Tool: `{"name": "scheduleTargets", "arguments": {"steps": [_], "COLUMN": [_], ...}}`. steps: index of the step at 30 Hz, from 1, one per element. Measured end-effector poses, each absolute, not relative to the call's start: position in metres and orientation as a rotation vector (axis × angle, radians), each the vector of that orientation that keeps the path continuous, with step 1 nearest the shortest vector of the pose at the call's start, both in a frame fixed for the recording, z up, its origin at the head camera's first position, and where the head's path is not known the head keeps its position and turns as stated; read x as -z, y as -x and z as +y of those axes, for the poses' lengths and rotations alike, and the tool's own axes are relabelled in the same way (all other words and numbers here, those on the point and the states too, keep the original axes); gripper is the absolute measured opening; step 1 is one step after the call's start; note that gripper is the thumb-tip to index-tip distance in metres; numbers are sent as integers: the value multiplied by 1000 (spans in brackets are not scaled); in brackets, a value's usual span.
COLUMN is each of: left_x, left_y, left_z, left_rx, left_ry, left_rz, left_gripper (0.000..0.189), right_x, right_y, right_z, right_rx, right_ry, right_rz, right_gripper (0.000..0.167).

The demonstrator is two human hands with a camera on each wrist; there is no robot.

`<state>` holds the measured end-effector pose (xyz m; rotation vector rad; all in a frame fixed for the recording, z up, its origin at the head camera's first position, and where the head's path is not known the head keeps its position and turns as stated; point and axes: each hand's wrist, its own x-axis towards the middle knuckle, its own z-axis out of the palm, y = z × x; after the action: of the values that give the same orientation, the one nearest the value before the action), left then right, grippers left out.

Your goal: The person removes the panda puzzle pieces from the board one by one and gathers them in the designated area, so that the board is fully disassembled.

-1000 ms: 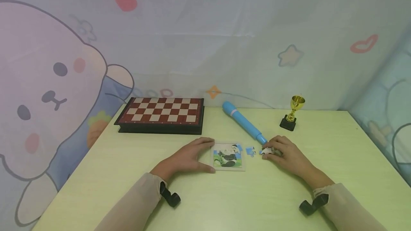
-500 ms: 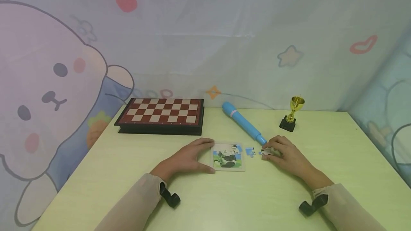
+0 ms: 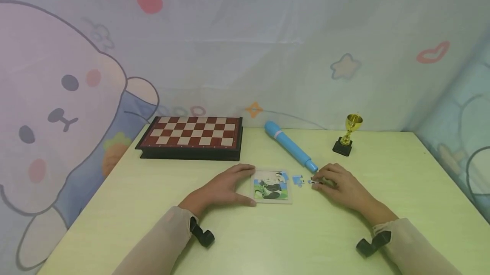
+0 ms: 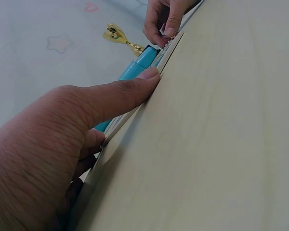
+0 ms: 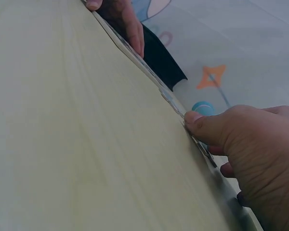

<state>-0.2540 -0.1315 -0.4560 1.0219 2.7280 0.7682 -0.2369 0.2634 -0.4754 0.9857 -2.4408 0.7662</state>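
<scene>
A small panda jigsaw puzzle [image 3: 271,185] in a pale square frame lies on the table, with one blue-edged piece overlapping its upper right part. My left hand [image 3: 226,188] grips the frame across its left side, thumb at the near corner and forefinger at the far one. Just right of the frame lies a loose blue puzzle piece [image 3: 298,180]. Beyond it, my right hand [image 3: 344,185] pinches a black-and-white puzzle piece [image 3: 315,182] between thumb and fingers, low at the tabletop; the fingers hide part of it. In the right wrist view, the right thumb [image 5: 195,118] presses at the thin piece's edge.
A blue stick with a thick rounded end [image 3: 291,145] lies slantwise behind the pieces, its thin tip near my right fingers. At the back left sits a red-and-white chessboard box [image 3: 191,137]. A gold trophy cup [image 3: 347,134] on a black base stands at the back right.
Both hands stay nearly in place. Less of the piece at my right fingertips shows now, and the blue stick's tip shows more fully. The left hand keeps its hold on the frame.
</scene>
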Motion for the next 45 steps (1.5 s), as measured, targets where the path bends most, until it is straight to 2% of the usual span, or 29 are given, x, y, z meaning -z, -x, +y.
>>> {"name": "scheduleTargets", "arguments": {"steps": [10,22,30,38,45], "left_x": [457,454,453,454,455], "left_y": [256,255,254,254,256], "left_z": [-131,-132,-132,-132,-132], "left_rx": [-756,-749,-756,-756,-760], "left_ry": [-1041,-1021,-1020,-1016,-1030], "left_rz": [2740,2735,2727,2727,2723], "left_gripper": [102,102,101,101,101], "right_x": [478,474,472,465,460], "right_y": [240,240,239,240,256], "right_z": [264,264,260,230,190], "right_rx": [-741,-734,-696,-662,-713], "right_ry": [-1035,-1035,-935,-971,-1178], "right_rz": [-2392,-2404,-2369,-2355,-2279], "right_gripper": [25,24,25,37,26]}}
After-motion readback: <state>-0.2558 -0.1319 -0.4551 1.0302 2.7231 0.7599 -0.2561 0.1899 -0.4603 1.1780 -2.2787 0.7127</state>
